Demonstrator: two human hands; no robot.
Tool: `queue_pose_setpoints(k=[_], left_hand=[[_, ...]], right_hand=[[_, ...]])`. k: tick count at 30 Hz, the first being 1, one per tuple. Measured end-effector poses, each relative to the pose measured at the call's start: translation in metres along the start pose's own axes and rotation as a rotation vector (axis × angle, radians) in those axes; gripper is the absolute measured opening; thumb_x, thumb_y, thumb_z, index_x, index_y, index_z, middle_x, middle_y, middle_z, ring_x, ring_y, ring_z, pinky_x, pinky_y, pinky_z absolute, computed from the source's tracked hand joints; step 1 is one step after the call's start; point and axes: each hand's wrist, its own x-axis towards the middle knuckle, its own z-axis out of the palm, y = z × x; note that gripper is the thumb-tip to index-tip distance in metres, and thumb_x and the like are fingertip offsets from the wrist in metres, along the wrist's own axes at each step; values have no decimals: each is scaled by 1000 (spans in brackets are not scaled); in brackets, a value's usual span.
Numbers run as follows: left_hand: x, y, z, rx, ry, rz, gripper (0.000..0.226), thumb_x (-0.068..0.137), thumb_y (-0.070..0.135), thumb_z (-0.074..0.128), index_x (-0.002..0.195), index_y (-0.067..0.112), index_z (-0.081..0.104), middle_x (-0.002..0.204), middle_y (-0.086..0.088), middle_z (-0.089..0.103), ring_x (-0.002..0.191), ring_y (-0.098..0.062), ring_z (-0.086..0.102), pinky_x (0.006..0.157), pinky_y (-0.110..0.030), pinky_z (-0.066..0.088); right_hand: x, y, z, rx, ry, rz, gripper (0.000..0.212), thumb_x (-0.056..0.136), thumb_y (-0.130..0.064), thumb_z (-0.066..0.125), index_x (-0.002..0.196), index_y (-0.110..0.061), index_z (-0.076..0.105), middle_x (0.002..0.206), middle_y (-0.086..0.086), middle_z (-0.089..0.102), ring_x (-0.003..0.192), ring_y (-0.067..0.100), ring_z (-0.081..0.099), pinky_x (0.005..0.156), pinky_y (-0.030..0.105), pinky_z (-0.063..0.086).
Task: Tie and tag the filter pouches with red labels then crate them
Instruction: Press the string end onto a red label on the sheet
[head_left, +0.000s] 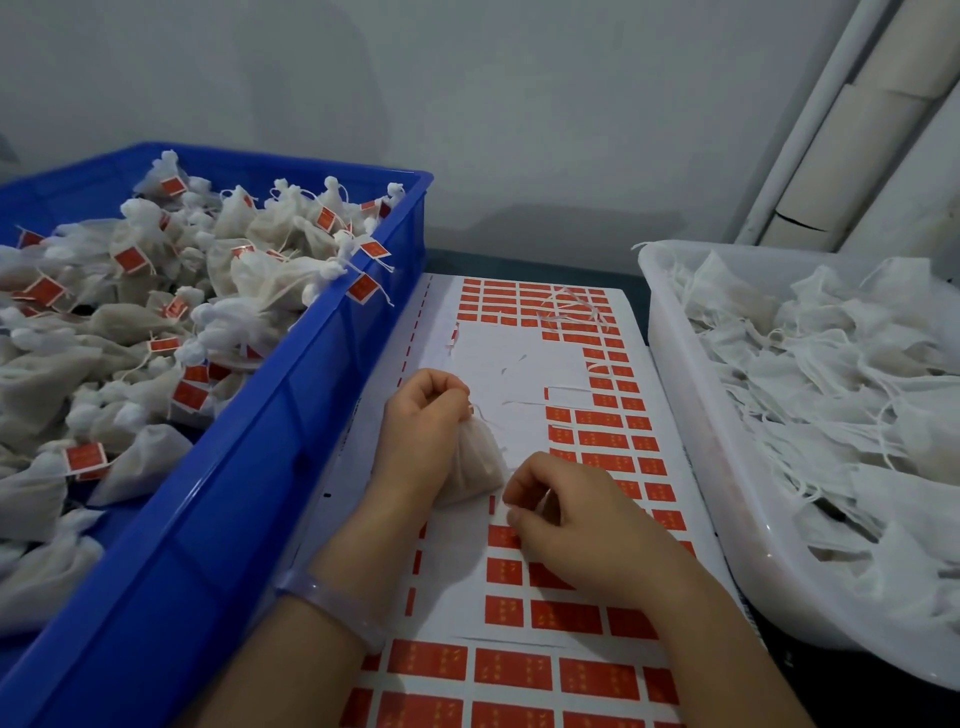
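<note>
Where tagged pouches (130, 270) pile, blue plastic crate (311, 395): left.
Left hand (421, 415): curled fingers pinch neck of white mesh filter pouch (475, 462).
Pouch: on white red-label sheet (519, 353), long axis near-to-far, neck pointing away.
Right hand (571, 514): curled at pouch base; grip unclear.

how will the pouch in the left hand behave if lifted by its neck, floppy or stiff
Probably floppy: the pouch sags and wrinkles below the left hand gripping its neck. Likely light, as a pinch alone holds it. Unlikely to roll; its bottom slumps on the label sheet.
</note>
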Motion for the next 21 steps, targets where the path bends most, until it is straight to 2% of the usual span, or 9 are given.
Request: queue_pose_setpoints(k=[5,8,10,12,14,17,19,21], left_hand=[[0,0,1,8,7,3,19,87,10,52,74,24,55,80,6,54,80,-16,52,57,-20,41],[0,0,1,16,13,6,19,88,10,52,75,24,56,81,6,54,80,-16,51,58,-20,41],[-1,1,1,12,12,5,19,88,10,51,75,24,56,81,6,54,81,-17,51,59,-21,41],[-1,1,0,3,6,1,19,88,11,51,75,24,56,82,5,54,81,-17,51,59,-22,41],[-2,1,0,-2,2,-6,19,89,11,51,75,24,56,82,5,54,81,-18,51,59,-22,42],[-1,2,0,-7,6,-5,20,89,11,51,75,24,56,80,6,54,80,-17,51,60,-22,42],[-1,2,0,-15,4,7,20,89,10,51,74,24,55,79,6,53,80,-16,51,60,-22,42],[-1,2,-1,-13,-1,21,21,89,10,51,74,24,55,79,7,53,80,-16,52,60,-22,42]], right_hand=[[4,2,0,24,124,31,19,91,-27,56,88,-40,43,82,-26,47,74,-2,56,61,5,42],[5,1,-1,76,153,39,26,88,-24,60,88,-44,43,81,-26,52,73,-1,58,60,5,44],[4,2,-4,109,191,42,30,87,-25,63,99,-46,46,82,-25,57,75,-1,60,62,5,44],[4,4,-7,91,240,56,28,87,-27,62,109,-40,52,88,-26,58,77,-3,58,64,3,41],[5,7,-8,43,290,82,24,88,-27,61,110,-35,56,101,-20,60,81,-2,56,70,3,39],[3,3,-9,-48,355,20,18,88,-26,61,95,-40,54,113,-21,51,99,-4,44,90,11,33],[2,-1,-8,-118,305,-90,23,88,-22,60,84,-44,53,120,-24,47,112,-7,32,102,14,21],[1,-4,-4,-156,180,-127,25,89,-19,56,83,-43,60,134,-22,41,126,-3,21,110,24,14]])
